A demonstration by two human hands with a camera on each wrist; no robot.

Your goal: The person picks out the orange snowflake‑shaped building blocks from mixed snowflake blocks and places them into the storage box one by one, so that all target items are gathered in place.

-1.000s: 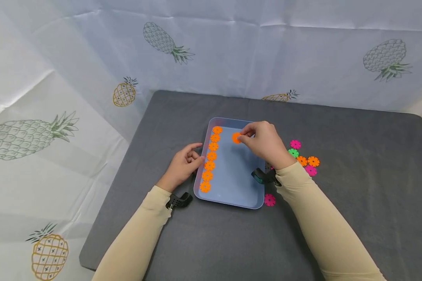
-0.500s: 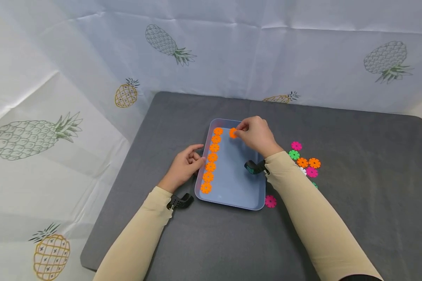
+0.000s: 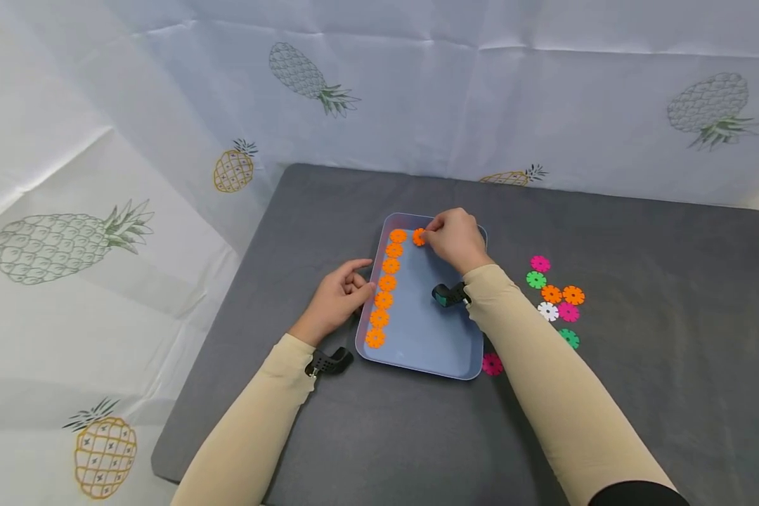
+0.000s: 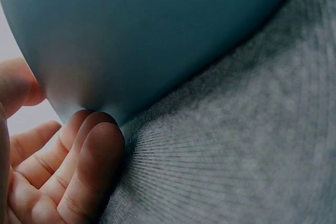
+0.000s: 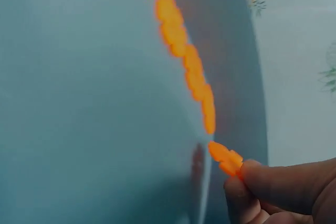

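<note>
My right hand (image 3: 457, 237) pinches an orange notched plastic disc (image 5: 226, 157) between thumb and finger. It holds the disc near the far edge of the blue tray (image 3: 430, 330), just right of the top of a column of several orange discs (image 3: 387, 282) along the tray's left side. In the right wrist view the disc is tilted near the tray's wall; whether it touches the floor I cannot tell. My left hand (image 3: 335, 299) holds the tray's left side, thumb at the rim. In the left wrist view bent fingertips (image 4: 100, 150) press against the tray's outer wall.
Right of the tray, loose notched discs lie on the grey table (image 3: 658, 337): pink (image 3: 540, 263), light green (image 3: 535, 280), orange (image 3: 573, 295), white (image 3: 548, 311) and dark green (image 3: 569, 338) among them. Another pink disc (image 3: 492, 364) lies by the tray's near right corner. A pineapple-print cloth (image 3: 417, 105) hangs behind.
My right hand has moved left and away from me with the orange disc, closer to the tray's far edge. The forearm uncovers more loose discs. My left hand keeps its place at the tray.
</note>
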